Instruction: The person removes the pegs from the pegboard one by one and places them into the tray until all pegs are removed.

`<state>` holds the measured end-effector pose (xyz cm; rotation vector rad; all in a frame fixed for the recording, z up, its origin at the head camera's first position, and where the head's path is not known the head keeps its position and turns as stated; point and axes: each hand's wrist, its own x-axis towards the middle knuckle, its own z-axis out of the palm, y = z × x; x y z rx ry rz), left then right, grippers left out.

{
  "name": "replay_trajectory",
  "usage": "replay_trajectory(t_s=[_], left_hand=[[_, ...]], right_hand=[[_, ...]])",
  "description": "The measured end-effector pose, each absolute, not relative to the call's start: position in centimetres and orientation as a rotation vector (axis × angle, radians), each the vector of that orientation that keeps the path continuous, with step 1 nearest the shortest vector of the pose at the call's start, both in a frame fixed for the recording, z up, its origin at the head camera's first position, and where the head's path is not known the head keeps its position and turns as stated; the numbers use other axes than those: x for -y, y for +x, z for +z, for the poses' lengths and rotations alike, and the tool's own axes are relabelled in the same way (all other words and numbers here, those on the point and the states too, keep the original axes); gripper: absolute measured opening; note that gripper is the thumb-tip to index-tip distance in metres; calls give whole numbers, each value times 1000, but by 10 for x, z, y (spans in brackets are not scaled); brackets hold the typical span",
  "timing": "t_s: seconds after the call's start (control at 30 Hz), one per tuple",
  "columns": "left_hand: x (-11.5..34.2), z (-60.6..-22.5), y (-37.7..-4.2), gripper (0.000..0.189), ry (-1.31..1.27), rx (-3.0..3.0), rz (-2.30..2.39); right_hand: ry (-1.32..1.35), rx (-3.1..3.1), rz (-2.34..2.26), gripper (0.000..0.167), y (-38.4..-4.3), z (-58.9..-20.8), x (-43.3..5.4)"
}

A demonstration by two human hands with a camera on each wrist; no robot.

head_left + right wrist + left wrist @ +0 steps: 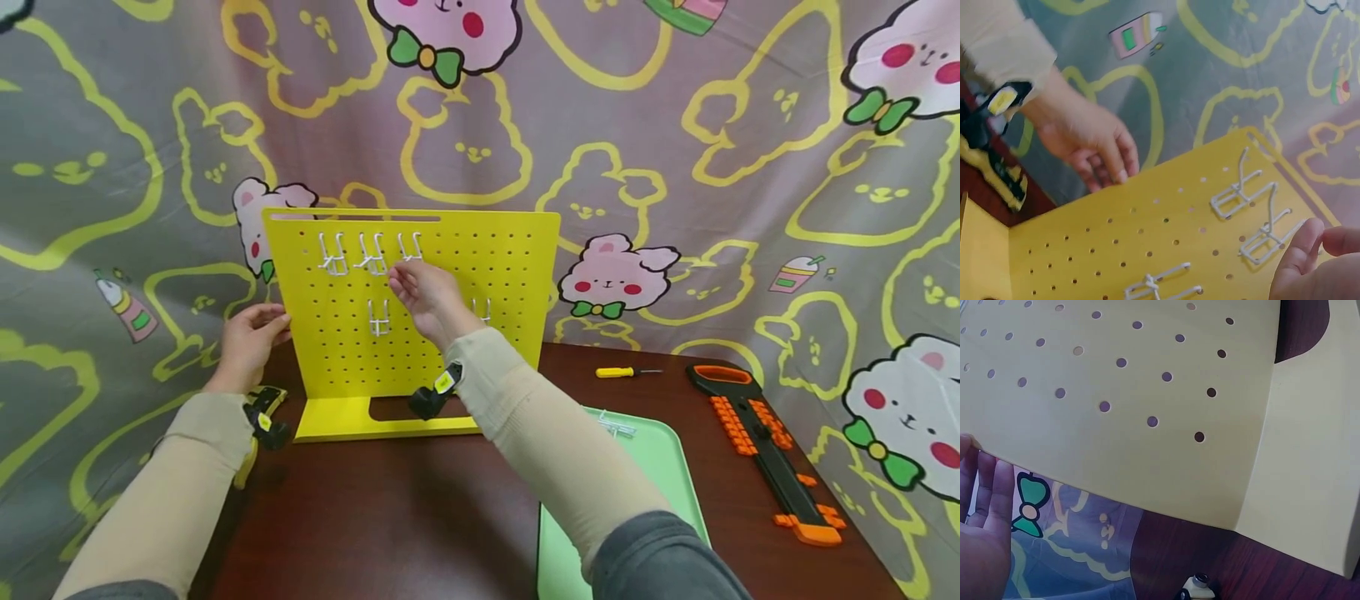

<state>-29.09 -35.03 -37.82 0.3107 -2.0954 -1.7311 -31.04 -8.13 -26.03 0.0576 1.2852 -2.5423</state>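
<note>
A yellow pegboard (352,350) stands upright on its foot on the dark table. My left hand (251,337) grips its left edge; the left wrist view shows the fingers (999,500) at that edge. Three white wire hooks hang in the top row, including a left one (333,254) and a middle one (372,254). At the third white hook (409,243), my right hand (431,304) has thumb and forefinger pinched together, hiding its lower part. Lower down hang another wire hook (379,321) and one partly behind my right wrist (487,310).
A green tray (671,467) with some metal hooks (617,427) lies under my right forearm. Beyond it are a yellow screwdriver (617,372) and a black-and-orange rack (772,454). A yellow-and-black tool (247,467) lies beside my left wrist. A patterned curtain (600,108) hangs behind.
</note>
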Motion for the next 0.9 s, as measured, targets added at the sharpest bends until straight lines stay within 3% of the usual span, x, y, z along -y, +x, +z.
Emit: replay_trajectory(t_s=[0.17,0.37,0.47,0.73,0.9], left_hand=[[350,-376,-289,11,325,2101,-1732],[349,-376,-289,9,303,2091,-1744],[349,-377,-288,9,294,2090,-1750],[350,-376,-289,10,293,2097,-1741],[350,-378,-289,11,297,2099,-1751]], right_hand=[[71,-1210,-2532,34,-308,-259,79],[53,-1183,-2544,50,-298,-260,76],[-6,-1268,-2530,49,-294,-266,68],[-271,-1673,-2389,51,-292,-288,23],[-260,-1804,-2317,50,-295,-304,-16]])
